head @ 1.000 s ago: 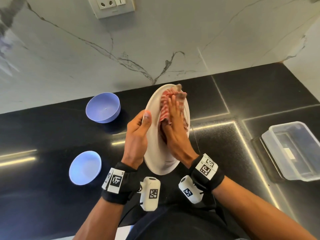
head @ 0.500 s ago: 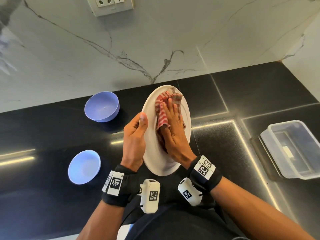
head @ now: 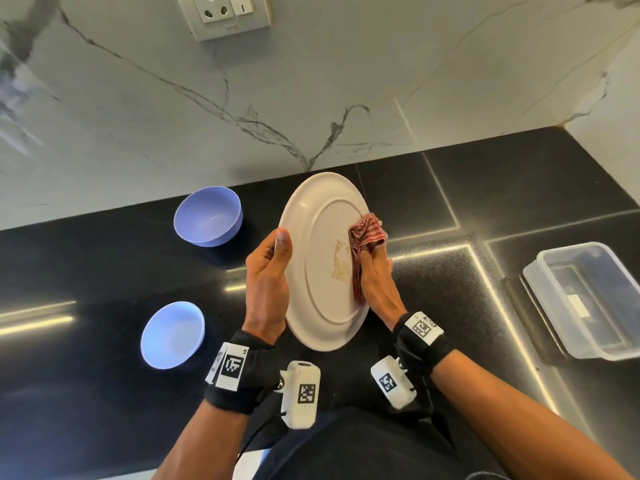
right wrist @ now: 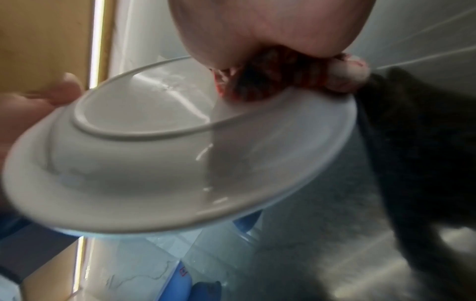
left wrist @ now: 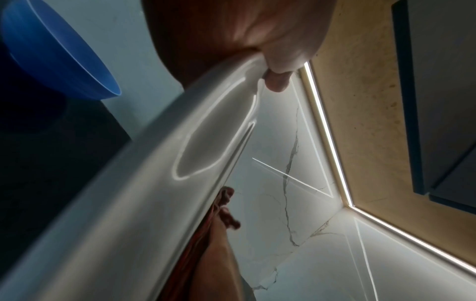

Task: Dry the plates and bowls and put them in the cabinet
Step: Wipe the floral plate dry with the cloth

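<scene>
A white plate (head: 322,271) is held on edge above the black counter, its underside with the foot ring and a brownish mark facing me. My left hand (head: 270,271) grips its left rim, thumb on the near face, the fingers hidden behind. My right hand (head: 375,282) pinches a red checked cloth (head: 367,233) over the plate's right rim. In the right wrist view the cloth (right wrist: 270,77) is bunched on the plate (right wrist: 154,163) at the rim. The left wrist view shows the plate (left wrist: 154,183) edge-on.
Two blue bowls stand on the counter to the left, one far (head: 207,216) and one near (head: 172,334). A clear plastic container (head: 588,299) sits at the right. The marble wall with a socket (head: 228,12) rises just behind the counter.
The plate has turned so its underside faces me. My right hand with the cloth has slid from the plate's middle to its right rim. The left hand keeps its grip.
</scene>
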`<action>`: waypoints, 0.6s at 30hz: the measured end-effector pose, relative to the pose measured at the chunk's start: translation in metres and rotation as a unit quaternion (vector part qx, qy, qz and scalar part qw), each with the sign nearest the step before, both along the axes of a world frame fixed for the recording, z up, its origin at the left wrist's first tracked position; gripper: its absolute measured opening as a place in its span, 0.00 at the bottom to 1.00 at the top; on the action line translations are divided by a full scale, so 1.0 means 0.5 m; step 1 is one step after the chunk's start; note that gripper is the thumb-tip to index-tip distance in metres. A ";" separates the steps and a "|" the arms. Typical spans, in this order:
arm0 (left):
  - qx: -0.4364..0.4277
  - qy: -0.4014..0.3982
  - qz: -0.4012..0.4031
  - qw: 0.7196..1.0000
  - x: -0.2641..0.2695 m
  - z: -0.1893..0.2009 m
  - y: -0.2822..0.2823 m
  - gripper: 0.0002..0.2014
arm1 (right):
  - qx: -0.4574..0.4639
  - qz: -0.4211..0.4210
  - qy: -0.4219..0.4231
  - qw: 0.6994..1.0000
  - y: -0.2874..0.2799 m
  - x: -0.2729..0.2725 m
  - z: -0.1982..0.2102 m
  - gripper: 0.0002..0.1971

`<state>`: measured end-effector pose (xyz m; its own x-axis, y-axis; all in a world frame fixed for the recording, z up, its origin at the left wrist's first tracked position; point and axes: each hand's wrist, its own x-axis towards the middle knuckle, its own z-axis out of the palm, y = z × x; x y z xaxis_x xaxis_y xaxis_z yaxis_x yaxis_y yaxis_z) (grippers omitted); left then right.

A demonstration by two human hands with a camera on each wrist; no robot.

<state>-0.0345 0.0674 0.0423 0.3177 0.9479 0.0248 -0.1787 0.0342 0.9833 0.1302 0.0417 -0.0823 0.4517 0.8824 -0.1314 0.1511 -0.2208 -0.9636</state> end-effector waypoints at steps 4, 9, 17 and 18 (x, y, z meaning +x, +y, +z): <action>-0.008 -0.003 0.019 1.000 0.001 0.002 0.006 0.16 | 0.089 0.033 -0.057 0.994 0.012 -0.040 0.061 0.34; -0.010 0.004 0.024 1.000 0.010 0.017 0.011 0.23 | 0.186 0.137 -0.143 0.962 -0.004 -0.100 0.144 0.29; -0.019 -0.021 0.014 1.000 0.013 0.019 -0.007 0.31 | 0.210 0.180 -0.266 0.924 -0.031 -0.122 0.150 0.28; -0.024 -0.026 0.021 0.999 0.013 0.016 -0.009 0.32 | 0.210 0.180 -0.269 0.923 -0.032 -0.121 0.151 0.28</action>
